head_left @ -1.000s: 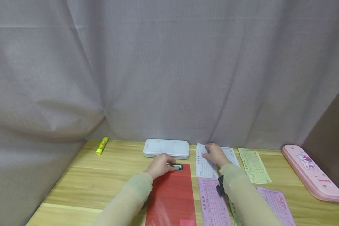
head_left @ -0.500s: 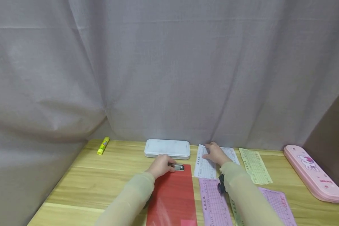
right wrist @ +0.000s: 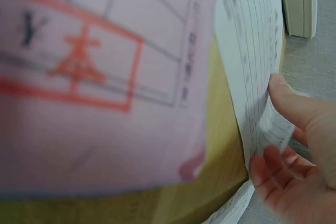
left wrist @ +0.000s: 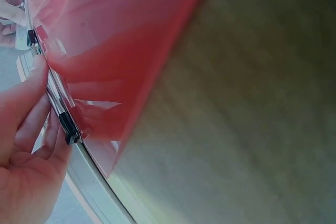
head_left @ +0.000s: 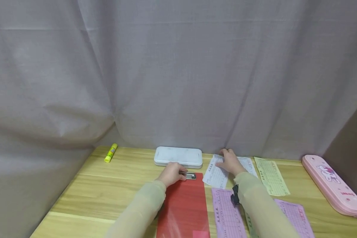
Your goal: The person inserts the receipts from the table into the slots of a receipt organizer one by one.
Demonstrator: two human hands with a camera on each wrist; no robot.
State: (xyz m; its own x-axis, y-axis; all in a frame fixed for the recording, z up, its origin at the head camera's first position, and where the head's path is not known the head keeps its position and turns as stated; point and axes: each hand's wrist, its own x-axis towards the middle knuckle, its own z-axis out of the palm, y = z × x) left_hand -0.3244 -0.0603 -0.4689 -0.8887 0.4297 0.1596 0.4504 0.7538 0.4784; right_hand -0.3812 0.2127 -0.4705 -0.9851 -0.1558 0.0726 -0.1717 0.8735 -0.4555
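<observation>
My left hand (head_left: 171,173) holds the metal clip (head_left: 190,176) at the top of a translucent red clipboard (head_left: 184,208). In the left wrist view, the thumb lies on one side of the clip and fingers on the other. To the right, my right hand (head_left: 231,163) pinches the upper part of a white printed slip (head_left: 215,175), which lies tilted. The right wrist view shows the slip's edge curling between thumb and fingers (right wrist: 268,174). Another white slip (head_left: 250,167) lies partly behind this hand.
A white case (head_left: 178,156) stands behind the clipboard. Purple slips (head_left: 228,215) (head_left: 296,213), a yellow slip (head_left: 272,177) and a partly covered green one (head_left: 250,224) lie rightward. A pink pencil case (head_left: 334,185) is far right, a yellow glue stick (head_left: 111,152) far left.
The white slip has turned in my right hand, its lower end swinging left toward the clipboard. My left hand stays on the clip. The head view has shifted slightly.
</observation>
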